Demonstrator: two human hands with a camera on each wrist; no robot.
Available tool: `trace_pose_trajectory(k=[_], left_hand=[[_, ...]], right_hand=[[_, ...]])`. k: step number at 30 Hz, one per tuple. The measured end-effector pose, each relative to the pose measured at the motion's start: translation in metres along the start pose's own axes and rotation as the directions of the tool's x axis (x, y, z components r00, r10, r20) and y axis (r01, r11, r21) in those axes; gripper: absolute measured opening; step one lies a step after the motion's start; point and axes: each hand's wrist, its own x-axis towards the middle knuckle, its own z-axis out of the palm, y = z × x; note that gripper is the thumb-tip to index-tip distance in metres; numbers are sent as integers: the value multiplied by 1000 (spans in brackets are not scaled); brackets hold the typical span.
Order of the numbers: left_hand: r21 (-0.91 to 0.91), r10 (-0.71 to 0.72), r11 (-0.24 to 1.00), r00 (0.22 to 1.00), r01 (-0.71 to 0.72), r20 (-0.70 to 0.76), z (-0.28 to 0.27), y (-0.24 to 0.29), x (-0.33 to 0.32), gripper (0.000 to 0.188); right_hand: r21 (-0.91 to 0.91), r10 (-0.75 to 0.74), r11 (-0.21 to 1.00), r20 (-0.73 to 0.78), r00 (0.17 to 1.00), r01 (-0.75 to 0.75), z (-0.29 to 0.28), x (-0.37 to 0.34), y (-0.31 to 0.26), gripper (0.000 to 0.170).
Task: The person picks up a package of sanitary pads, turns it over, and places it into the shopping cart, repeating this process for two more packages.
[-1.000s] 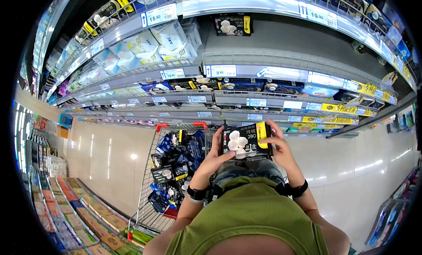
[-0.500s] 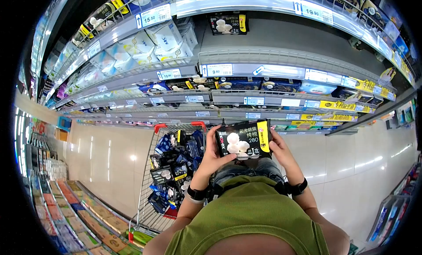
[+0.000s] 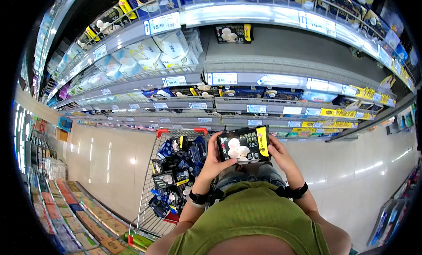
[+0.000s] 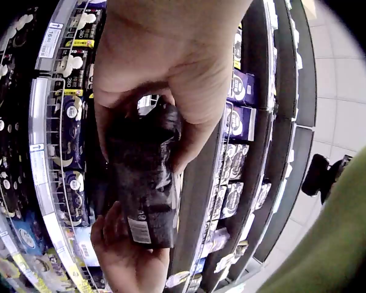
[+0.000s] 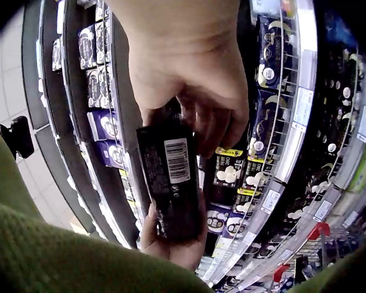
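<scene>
Both hands hold a black pack of sanitary pads (image 3: 246, 143) in front of the body, its printed face with white cotton balls and a yellow strip turned up to the head camera. My left hand (image 3: 214, 162) grips the left end, thumb on the lower front edge. At the yellow-striped end, my right hand (image 3: 283, 155) holds the pack with its thumb at the edge and its other fingers mostly hidden behind. From the left wrist, the pack's dark narrow side (image 4: 143, 183) shows between the two hands. A white barcode (image 5: 176, 160) appears on its side in the right wrist view.
A shopping cart (image 3: 145, 193) with red corners stands to the left, heaped with black and blue packs (image 3: 176, 167). Ahead, shelves (image 3: 281, 68) carry packs and price tags. One similar black pack (image 3: 233, 34) lies at the back of an upper shelf. Boxed goods (image 3: 83, 206) line the lower left.
The right hand's fingers have slid off the pack's yellow strip to its edge, uncovering the front. The pack's face has tipped up toward the head camera. The left hand keeps its grip.
</scene>
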Motion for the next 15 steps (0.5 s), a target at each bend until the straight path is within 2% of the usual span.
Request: trace_pose_trajectory(k=[3,5,6,7,9,10,15], left_hand=[[-16,4,1000,999,-5,-42,-6,0,-2,78],[-117,10,993,994,-23,-113,-11,3,-7,79],[-67,-23,998,994,16,-109,-13,4,-9,79],[-116,29,992,988,-47,-151,-15,2,-9,79],[-59,-14,998,985,4,-172,-19,4,-12,78],[-105,9,994,981,-30,-194,-20,3,-12,77],[-33,-2,999,973,-6,-231,-26,-3,-14,75]], right_hand=[[-14,1,1000,64,998,0,3,13,1,43],[-94,-1,996,68,998,8,12,23,1,43],[-73,34,997,106,994,-26,11,22,-3,44],[-68,-34,997,154,988,45,21,29,-10,45],[-79,-4,997,178,984,18,23,31,-6,47],[-96,-10,995,204,979,30,24,41,-8,48],[0,100,995,229,968,-103,29,52,8,49]])
